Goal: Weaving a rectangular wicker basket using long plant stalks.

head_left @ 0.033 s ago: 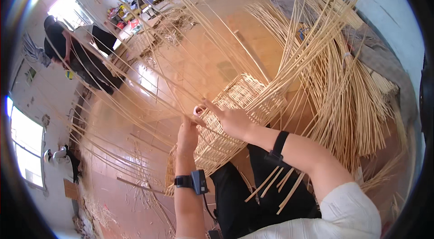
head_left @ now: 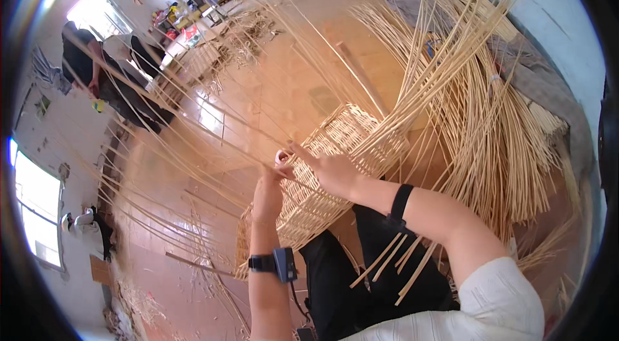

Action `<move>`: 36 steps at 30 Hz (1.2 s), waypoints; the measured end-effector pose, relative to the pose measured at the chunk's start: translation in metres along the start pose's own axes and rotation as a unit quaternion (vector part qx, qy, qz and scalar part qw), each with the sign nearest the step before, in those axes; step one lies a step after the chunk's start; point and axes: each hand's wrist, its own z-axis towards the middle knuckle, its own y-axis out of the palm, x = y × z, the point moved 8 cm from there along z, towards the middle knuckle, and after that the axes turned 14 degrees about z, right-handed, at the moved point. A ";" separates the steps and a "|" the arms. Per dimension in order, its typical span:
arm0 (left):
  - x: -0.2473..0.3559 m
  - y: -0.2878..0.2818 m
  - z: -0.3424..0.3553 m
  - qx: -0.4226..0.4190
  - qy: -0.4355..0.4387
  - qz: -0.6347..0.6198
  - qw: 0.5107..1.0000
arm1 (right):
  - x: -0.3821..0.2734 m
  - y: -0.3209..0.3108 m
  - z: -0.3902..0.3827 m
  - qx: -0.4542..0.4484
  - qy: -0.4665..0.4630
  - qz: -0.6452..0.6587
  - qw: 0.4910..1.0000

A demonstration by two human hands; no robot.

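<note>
A wicker basket (head_left: 306,218) of pale woven rods lies across my lap, with long loose willow rods fanning out from its edges. At its far left rim my left hand (head_left: 267,194) is closed around a willow rod (head_left: 225,142), fingers bent at the weave. Close beside it, my right hand (head_left: 336,174) reaches over the basket's side. Its forefinger and thumb stretch toward the left hand, while the other fingers curl in against the rods. The fingertips of both hands nearly meet, and what lies between them is partly hidden.
A big heap of peeled rods (head_left: 496,147) lies on the floor at right, by a grey cloth (head_left: 535,76). A thick stick (head_left: 361,76) rests beyond the basket. Two people (head_left: 109,76) stand at far left. Scraps (head_left: 251,31) litter the floor farther off.
The long loose rods on the left have swayed slightly and look more blurred. My hands and the basket hold almost the same place.
</note>
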 end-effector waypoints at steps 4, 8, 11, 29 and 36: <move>0.024 0.001 -0.083 0.118 -0.056 0.126 0.983 | 0.045 -0.020 -0.002 0.100 -0.029 -0.059 0.993; -0.125 -0.197 -0.299 0.451 -0.203 -0.014 0.869 | 0.038 -0.028 0.009 0.067 0.012 -0.023 0.997; -0.143 -0.254 -0.381 0.533 -0.282 0.182 0.777 | 0.048 -0.033 0.004 0.071 0.044 -0.010 0.996; -0.085 -0.135 -0.441 0.320 -0.299 -0.007 0.899 | 0.008 -0.053 -0.123 0.195 -0.036 0.164 0.966; 0.040 -0.008 -0.305 -0.042 -0.195 0.192 0.961 | 0.110 -0.042 -0.336 0.357 0.212 0.275 0.867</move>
